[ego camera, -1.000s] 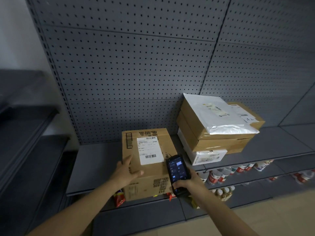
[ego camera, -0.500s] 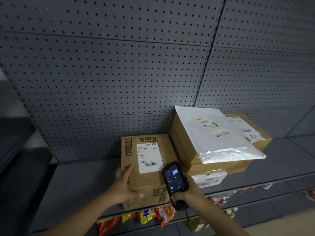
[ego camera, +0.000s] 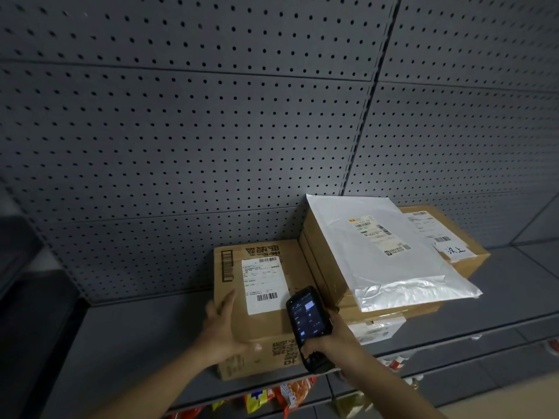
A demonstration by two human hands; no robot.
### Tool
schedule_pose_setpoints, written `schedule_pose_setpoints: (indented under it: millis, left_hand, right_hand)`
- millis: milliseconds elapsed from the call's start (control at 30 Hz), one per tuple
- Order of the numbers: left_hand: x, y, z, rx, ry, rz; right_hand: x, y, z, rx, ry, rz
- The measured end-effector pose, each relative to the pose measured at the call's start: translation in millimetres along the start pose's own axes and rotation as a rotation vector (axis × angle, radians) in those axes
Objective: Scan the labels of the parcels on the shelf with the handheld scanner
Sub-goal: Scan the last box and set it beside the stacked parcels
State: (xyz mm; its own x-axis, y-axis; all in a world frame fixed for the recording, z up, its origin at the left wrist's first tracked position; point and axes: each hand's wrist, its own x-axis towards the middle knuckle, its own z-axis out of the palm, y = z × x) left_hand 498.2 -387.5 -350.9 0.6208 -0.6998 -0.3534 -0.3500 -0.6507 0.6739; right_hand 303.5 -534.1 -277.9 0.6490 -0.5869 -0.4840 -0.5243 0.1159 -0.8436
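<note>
Closing in now: over the last second the view has pushed nearer the shelf point(ego camera: 127, 337), and the cardboard box point(ego camera: 257, 303) fills far more of it than it did. The left hand point(ego camera: 225, 332) has stayed on the box's near left corner, fingers spread over the top edge, thumb along the front face. The right hand point(ego camera: 325, 343) keeps its fingers curled round the handheld scanner point(ego camera: 308, 323), screen lit, its top end just short of the white label point(ego camera: 263, 285) and below that label's lower barcode. My read: the scan of this box is lining up, not yet confirmed.

Beyond the right hand sits a stack: a silver mailer point(ego camera: 384, 255) on a brown box point(ego camera: 462, 252), each labelled and waiting. The screen text is too small to read. A white carton point(ego camera: 375, 331) underneath is mostly covered. Snack packets point(ego camera: 272, 396) below the left hand are cut off.
</note>
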Motion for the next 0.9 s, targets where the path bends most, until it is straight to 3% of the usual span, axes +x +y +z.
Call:
schedule_pose_setpoints:
  millis: [900]
  left_hand:
    - [-11,13,-6,0.126,-0.008,-0.025]
  right_hand:
    - [-4,-7,4,0.081,0.023,0.077]
